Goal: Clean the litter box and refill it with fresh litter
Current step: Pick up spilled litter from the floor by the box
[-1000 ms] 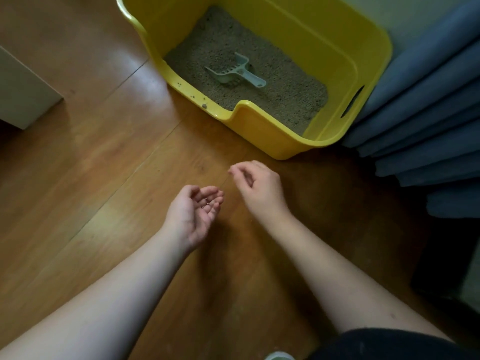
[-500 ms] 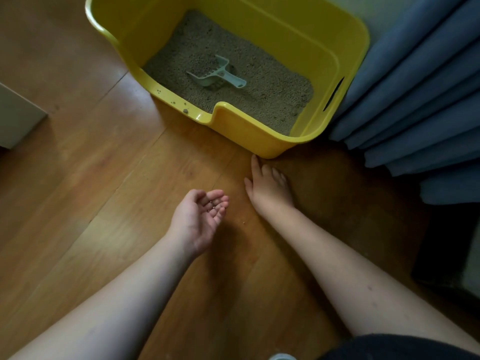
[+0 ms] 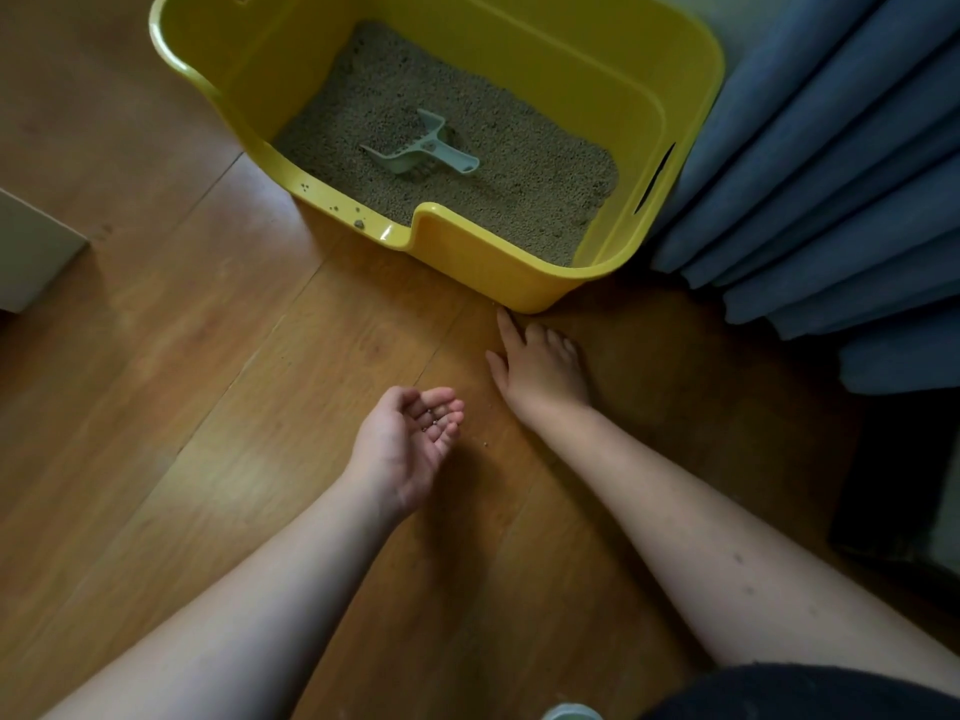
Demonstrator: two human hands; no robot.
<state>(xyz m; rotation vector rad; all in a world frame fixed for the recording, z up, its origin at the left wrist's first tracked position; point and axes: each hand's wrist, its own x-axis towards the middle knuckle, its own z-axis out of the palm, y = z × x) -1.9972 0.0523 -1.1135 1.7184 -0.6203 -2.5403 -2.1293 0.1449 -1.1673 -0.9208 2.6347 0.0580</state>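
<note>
Picking up stray grains off the floor right now, I think. My left hand is cupped palm-up like a little bowl, a few grains sitting on the fingers. My right hand lies flat on the glossy wood, fingers spread, forefinger reaching just beside the box corner. The box is smooth yellow plastic, gritty grey litter inside, with a pale slotted scoop lying on top.

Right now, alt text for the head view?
A person's right hand reaches along a wooden floor toward a yellow litter box, while the cupped left hand carries a few litter granules. A pale scoop lies on the litter inside.
</note>
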